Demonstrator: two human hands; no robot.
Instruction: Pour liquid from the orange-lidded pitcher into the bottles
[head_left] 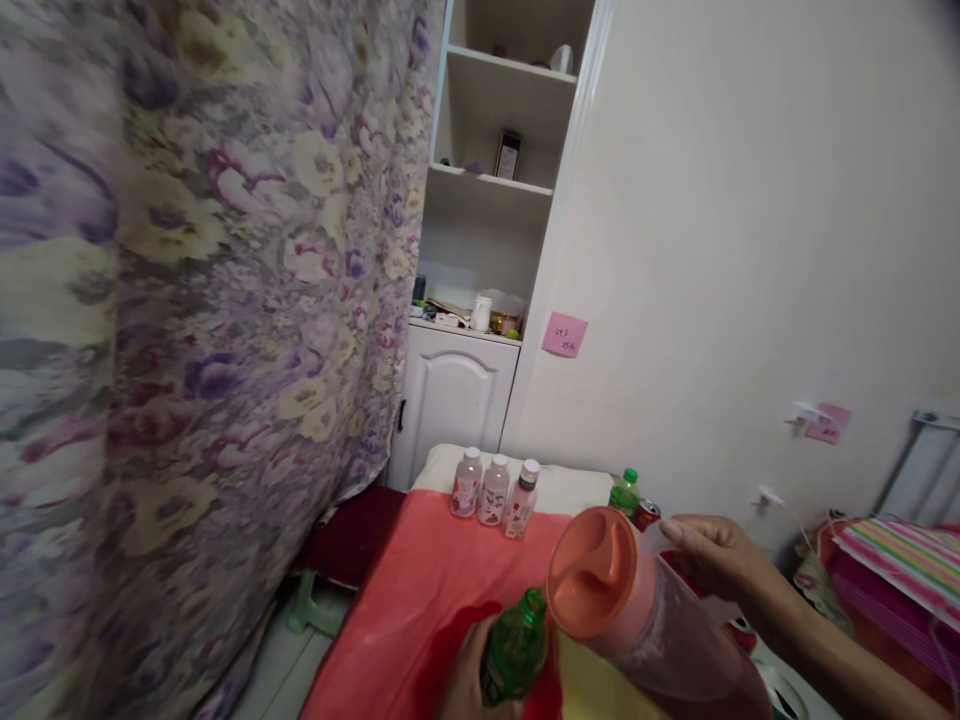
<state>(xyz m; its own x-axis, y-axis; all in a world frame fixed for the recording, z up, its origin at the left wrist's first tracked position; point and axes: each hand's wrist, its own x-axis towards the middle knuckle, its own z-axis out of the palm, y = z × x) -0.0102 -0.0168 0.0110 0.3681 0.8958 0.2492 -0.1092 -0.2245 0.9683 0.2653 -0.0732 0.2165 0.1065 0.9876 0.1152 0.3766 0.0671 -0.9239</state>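
My left hand [463, 675] is wrapped round an uncapped green plastic bottle [517, 645] at the bottom middle. With its fingers closed on the handle, my right hand [705, 548] holds a clear pitcher [690, 640] with an orange lid [592, 572]. The pitcher is tipped to the left and has a pale, cloudy liquid inside. Its lid is close beside the bottle's mouth; whether liquid passes between them I cannot tell. Beneath the pitcher shows a yellow surface [600, 685] of unclear kind.
Three clear white-capped bottles [493, 492] stand in a row on the red-covered table [397, 600]. Behind the pitcher are another green bottle [625, 492] and a can [646, 514]. A floral curtain [225, 300] hangs at left, a shelf cabinet [469, 385] behind.
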